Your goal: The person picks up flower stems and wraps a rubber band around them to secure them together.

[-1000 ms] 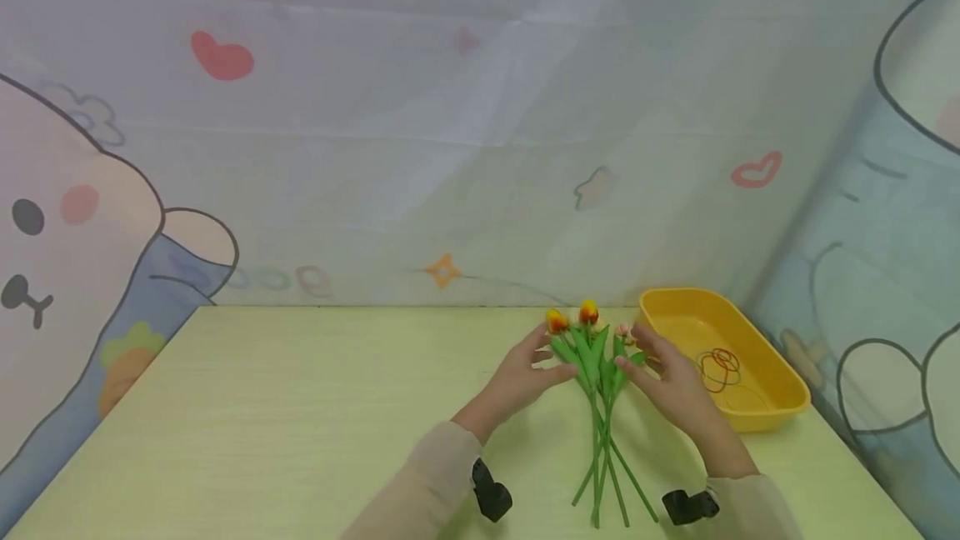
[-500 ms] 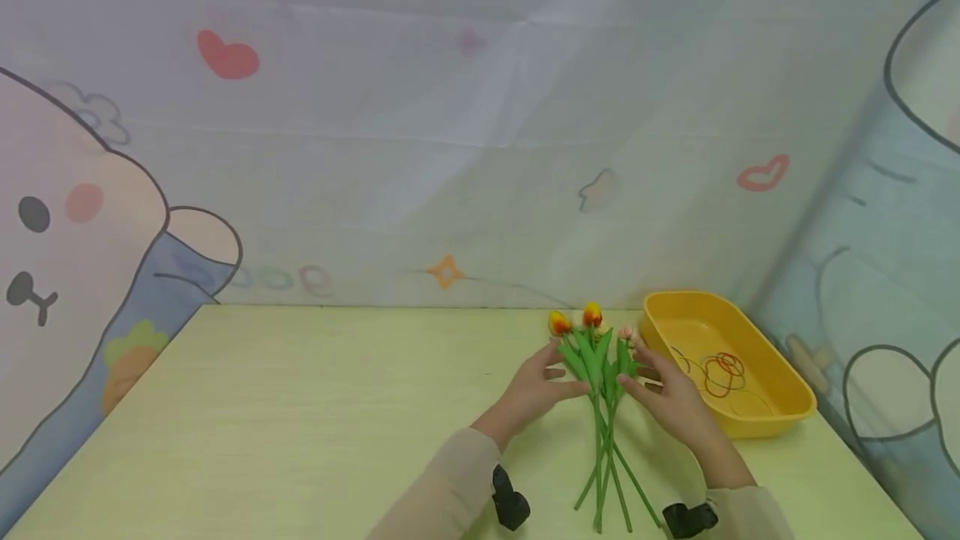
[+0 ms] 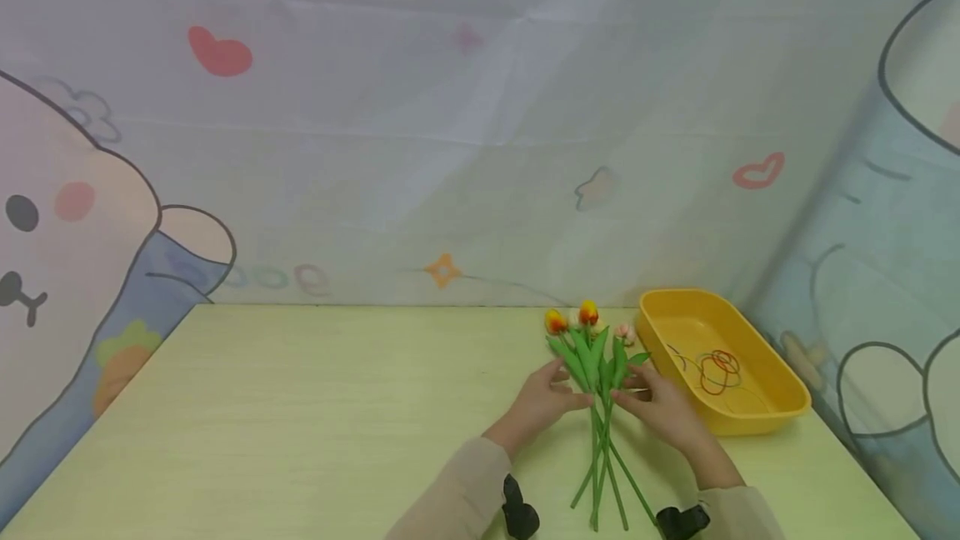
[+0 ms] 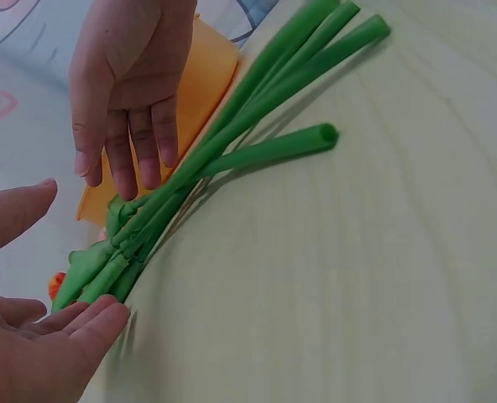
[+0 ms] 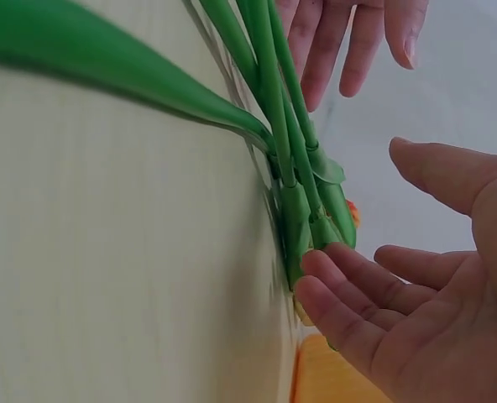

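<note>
A loose bunch of tulips (image 3: 592, 357) lies on the table, red-yellow and pale pink blooms toward the back, green stems crossing and fanning out toward the front. My left hand (image 3: 542, 405) is at the left side of the leaves, thumb held apart from the fingers. In the left wrist view, fingertips of that left hand (image 4: 43, 353) reach the lower leaves. On the opposite side is my right hand (image 3: 662, 408), its thumb near the stems. The right wrist view has the right hand (image 5: 416, 285) with spread thumb and fingertips against the leaf bases.
Just right of the flowers stands a yellow bin (image 3: 690, 315) with several thin rubber bands (image 3: 720, 372) in it. The pale table (image 3: 315, 415) extends left, and a printed cloth (image 3: 405, 107) hangs behind its back edge.
Both hands have slid toward the front along the bunch, from beside the blooms down to the lower leaves. The flowers stay nearly where they were.
</note>
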`<state>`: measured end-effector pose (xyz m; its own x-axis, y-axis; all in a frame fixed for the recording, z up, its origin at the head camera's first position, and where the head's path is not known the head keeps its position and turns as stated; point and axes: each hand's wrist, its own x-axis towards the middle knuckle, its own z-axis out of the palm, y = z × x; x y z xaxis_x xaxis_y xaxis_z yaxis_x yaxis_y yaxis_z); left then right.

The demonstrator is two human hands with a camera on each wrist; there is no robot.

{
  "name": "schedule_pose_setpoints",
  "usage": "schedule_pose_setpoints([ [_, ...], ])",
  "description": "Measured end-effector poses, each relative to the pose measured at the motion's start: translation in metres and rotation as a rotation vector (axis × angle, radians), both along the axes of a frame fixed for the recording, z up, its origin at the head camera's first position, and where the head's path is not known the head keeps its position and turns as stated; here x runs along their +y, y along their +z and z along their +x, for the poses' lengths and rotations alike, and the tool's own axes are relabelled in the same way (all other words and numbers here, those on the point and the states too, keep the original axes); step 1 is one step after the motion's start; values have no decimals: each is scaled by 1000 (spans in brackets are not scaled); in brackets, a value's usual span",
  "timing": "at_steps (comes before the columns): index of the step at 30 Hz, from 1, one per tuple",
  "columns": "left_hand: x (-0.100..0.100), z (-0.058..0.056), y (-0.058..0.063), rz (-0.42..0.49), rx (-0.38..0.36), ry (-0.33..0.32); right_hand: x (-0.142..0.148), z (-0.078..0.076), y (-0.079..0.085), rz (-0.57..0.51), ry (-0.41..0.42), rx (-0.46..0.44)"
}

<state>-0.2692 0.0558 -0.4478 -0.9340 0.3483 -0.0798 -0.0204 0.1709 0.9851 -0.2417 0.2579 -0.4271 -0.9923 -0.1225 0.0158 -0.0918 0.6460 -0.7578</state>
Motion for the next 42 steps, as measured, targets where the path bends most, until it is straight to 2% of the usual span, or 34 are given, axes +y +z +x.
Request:
schedule_pose_setpoints([
  [8,4,1,-7,55,-17,1,-2,1,-6,-16,-8,-62],
  [18,8,2,-9,143,-84,3,-4,-1,-14,-170,-21,-128],
  [27,16,3,-12,201,-97,-21,-6,-1,-15,-246,-12,-180],
  [36,20,6,-10,190,-101,-21,-12,1,-15,-305,-18,-202],
  [42,22,6,-9,158,-103,0,-14,2,-13,-326,26,-192],
])
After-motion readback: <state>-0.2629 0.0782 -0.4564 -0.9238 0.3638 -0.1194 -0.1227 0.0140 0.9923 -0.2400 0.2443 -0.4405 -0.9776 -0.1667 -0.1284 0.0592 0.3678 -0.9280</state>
